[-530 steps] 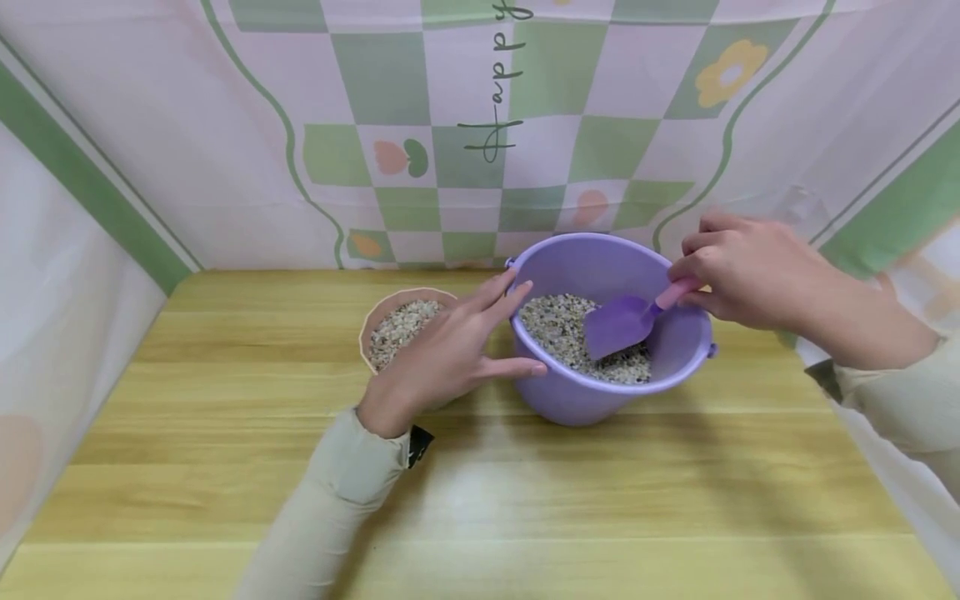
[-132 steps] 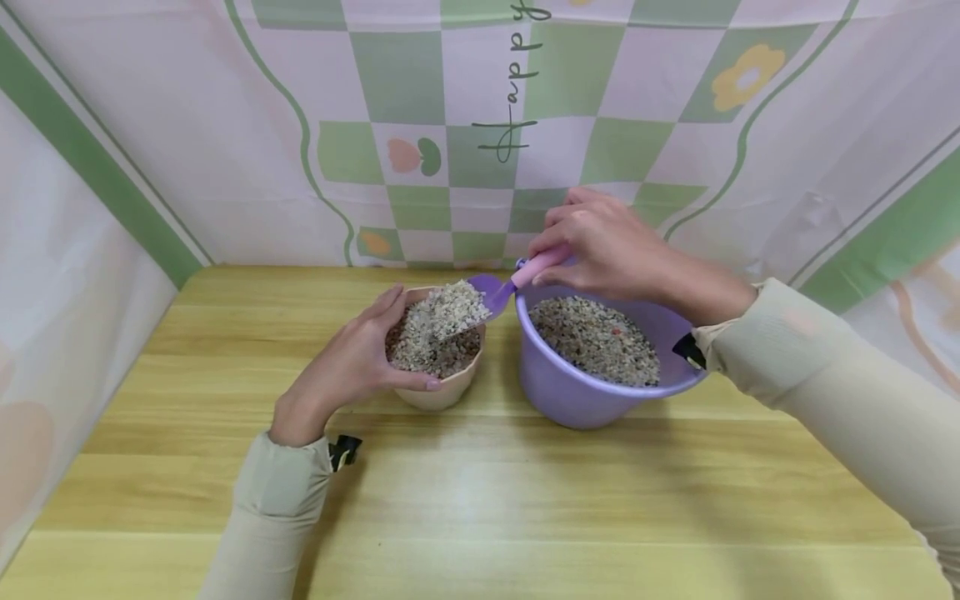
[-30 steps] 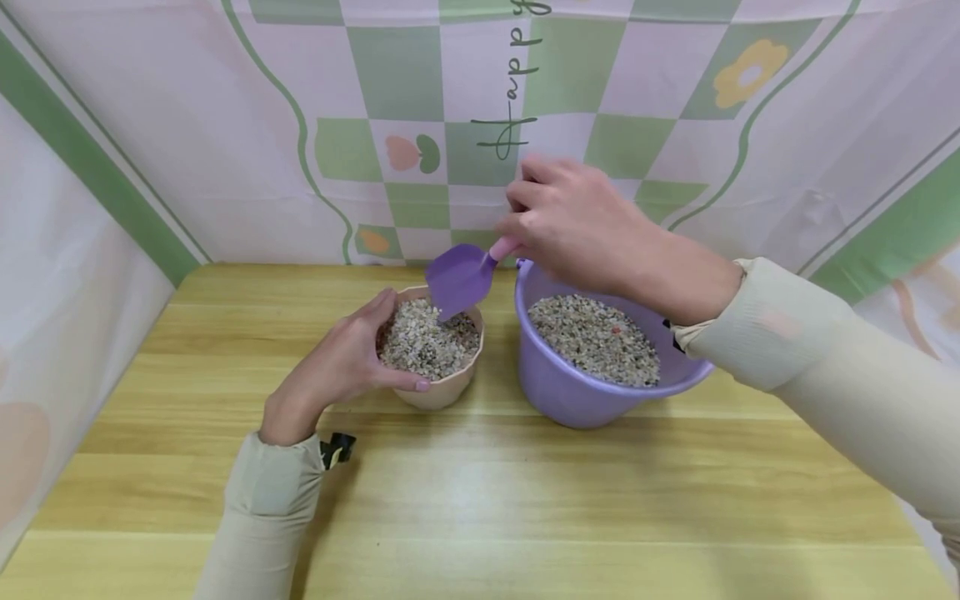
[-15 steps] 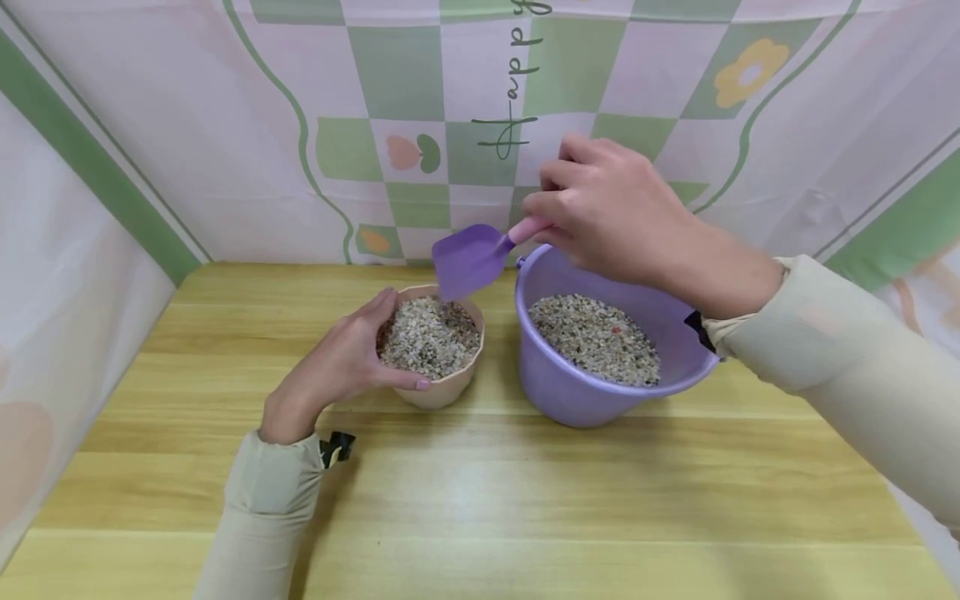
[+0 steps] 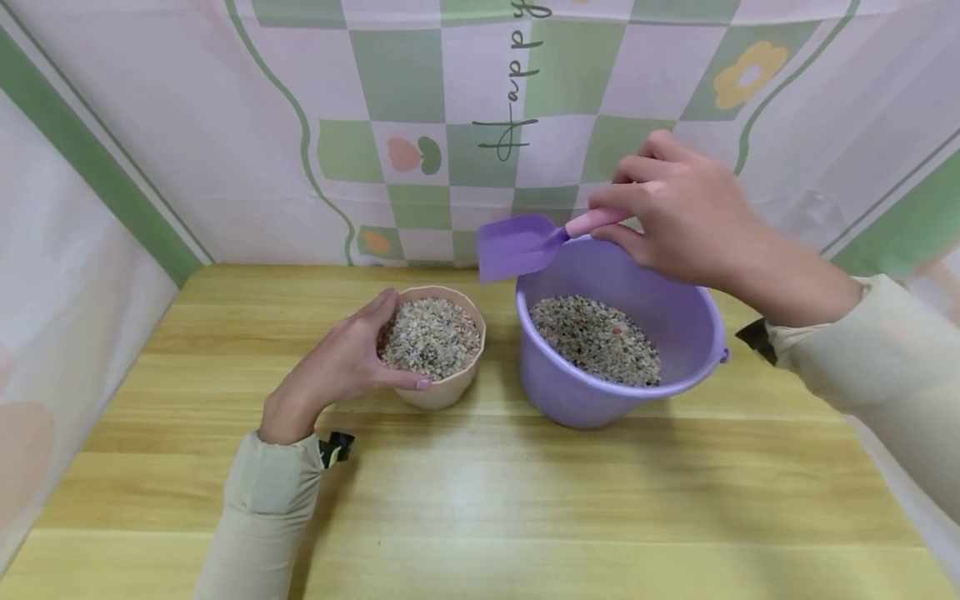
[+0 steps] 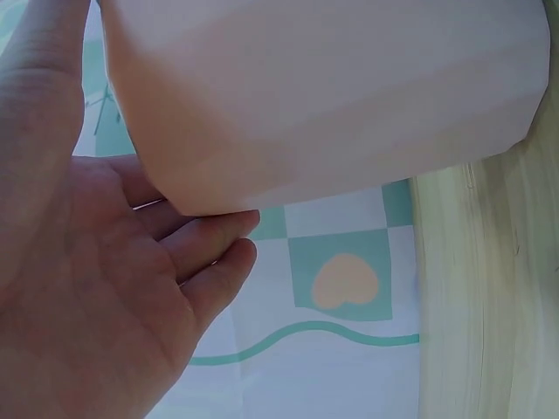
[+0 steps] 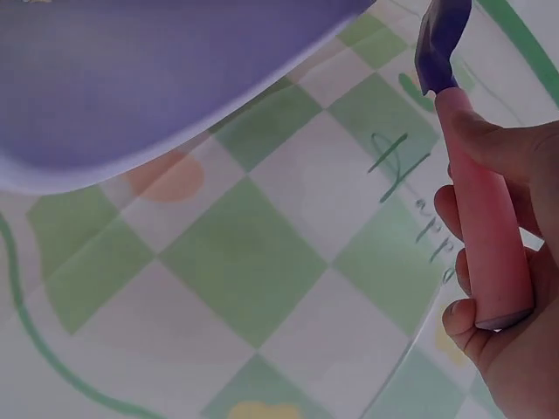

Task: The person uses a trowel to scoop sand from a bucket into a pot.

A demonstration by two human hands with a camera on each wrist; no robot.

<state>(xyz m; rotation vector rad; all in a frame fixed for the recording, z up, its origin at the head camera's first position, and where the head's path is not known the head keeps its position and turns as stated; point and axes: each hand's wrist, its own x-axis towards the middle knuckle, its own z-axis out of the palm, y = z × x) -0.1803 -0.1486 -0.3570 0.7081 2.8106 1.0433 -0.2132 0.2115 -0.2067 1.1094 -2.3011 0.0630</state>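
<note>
Head: the right hand (image 5: 686, 217) grips the shovel (image 5: 525, 244) near the bucket (image 5: 558, 387); the left hand (image 5: 337, 358) clasps the pot (image 5: 442, 392) of gravel (image 5: 431, 337) on the table (image 5: 525, 492). Left wrist: fingers (image 6: 210, 243) touch the pot. Right wrist: fingers wrap the handle (image 7: 489, 223).

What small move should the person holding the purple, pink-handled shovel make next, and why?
Probably lower the purple, pink-handled shovel with the right hand into the round purple bucket: the blade looks bare, while speckled grains lie in the bucket. The left hand holds the peach, many-sided pot, so it seems steadied.
</note>
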